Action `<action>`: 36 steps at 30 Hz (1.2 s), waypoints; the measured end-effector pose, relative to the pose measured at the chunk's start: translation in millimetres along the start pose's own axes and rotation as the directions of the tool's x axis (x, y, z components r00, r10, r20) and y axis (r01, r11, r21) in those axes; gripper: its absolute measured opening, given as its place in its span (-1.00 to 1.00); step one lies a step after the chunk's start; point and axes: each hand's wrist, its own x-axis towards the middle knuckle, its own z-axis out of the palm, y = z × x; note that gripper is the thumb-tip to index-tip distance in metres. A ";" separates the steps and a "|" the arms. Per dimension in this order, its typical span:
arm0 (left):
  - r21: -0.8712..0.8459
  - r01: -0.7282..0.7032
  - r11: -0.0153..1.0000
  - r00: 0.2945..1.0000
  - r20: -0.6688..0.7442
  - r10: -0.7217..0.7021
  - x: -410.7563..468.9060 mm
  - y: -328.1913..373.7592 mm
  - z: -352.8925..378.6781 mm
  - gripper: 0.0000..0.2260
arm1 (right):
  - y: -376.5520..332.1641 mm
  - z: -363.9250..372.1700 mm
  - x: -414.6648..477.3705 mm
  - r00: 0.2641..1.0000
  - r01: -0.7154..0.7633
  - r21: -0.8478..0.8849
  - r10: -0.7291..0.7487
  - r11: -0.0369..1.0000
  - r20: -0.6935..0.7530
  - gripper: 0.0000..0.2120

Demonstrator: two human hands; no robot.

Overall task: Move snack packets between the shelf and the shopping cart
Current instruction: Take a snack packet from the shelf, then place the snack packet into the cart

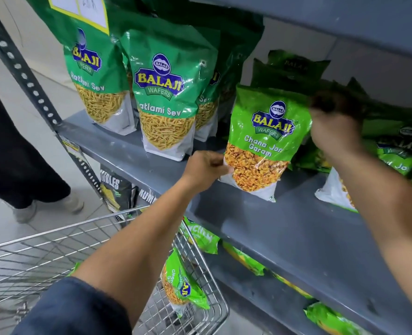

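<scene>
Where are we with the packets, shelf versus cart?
Done: one Chana Jor Garam packet already lies in the cart. In hand: the left hand grips another packet at its lower corner on the shelf, right hand at its top edge. Left: more packets remain shelved.

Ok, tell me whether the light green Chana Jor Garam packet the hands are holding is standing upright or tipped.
Upright: the light green Chana Jor Garam packet stands on the grey shelf, label readable.

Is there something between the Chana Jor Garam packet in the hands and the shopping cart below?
Nothing visible blocks it. The Chana Jor Garam packet stands at the shelf edge, and the shopping cart lies open-topped below left; only the left hand and its forearm cross that space.
</scene>
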 end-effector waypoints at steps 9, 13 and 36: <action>-0.094 0.152 0.984 0.988 0.035 -0.149 -122.9 -24.7 -81.1 -0.92 | -25.7 -1.1 -119.7 0.816 0.577 0.028 -0.578 0.816 0.007 -0.76; 0.168 0.433 0.886 0.876 0.152 -0.457 -176.9 -113.3 -96.5 -0.85 | -24.5 34.7 -217.8 0.676 0.458 0.309 -0.552 0.834 0.487 -0.84; 0.666 0.387 0.638 0.724 0.209 -0.658 -166.3 -270.5 -14.6 -0.39 | 4.2 123.9 -324.4 0.277 0.445 -0.347 0.242 0.825 0.930 -0.73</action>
